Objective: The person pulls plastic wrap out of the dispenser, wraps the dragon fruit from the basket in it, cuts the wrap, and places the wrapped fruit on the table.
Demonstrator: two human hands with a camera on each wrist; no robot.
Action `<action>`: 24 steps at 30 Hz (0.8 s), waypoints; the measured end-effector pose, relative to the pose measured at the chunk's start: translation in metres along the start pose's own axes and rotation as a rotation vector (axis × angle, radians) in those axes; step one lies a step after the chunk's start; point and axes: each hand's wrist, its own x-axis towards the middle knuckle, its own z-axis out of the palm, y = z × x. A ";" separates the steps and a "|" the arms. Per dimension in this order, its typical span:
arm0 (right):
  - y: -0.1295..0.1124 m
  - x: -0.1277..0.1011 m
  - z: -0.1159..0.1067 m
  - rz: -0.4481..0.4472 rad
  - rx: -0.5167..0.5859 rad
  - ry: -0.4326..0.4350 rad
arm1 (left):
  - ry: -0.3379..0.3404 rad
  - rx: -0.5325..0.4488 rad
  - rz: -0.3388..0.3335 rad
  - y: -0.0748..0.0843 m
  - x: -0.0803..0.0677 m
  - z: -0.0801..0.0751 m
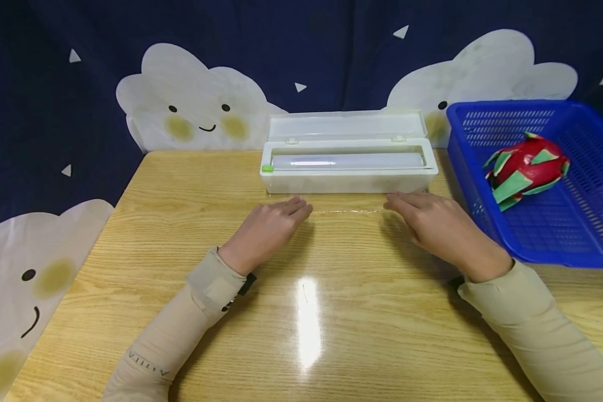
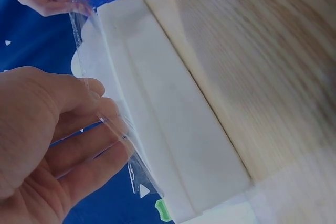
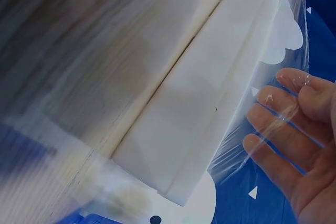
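A white cling film dispenser stands at the back of the table with its lid raised and a roll inside. Clear cling film stretches out from its front, and the free edge shows as a thin bright line between the hands in the head view. At the left part of that edge, my left hand pinches the film between thumb and finger. My right hand pinches it farther right, the other fingers spread behind the film. A green slider sits at the dispenser's left end.
On the right stands a blue plastic basket holding a red dragon fruit with green scales. A dark blue curtain with white clouds hangs behind the wooden table.
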 end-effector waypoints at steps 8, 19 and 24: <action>-0.001 0.000 0.000 -0.017 -0.002 0.012 | -0.016 0.006 0.002 0.000 -0.002 -0.001; -0.002 0.001 -0.001 -0.030 -0.014 0.021 | -0.015 -0.009 0.003 0.000 -0.002 -0.004; -0.004 0.001 -0.003 -0.029 -0.009 0.019 | -0.025 -0.003 0.013 0.000 -0.002 -0.005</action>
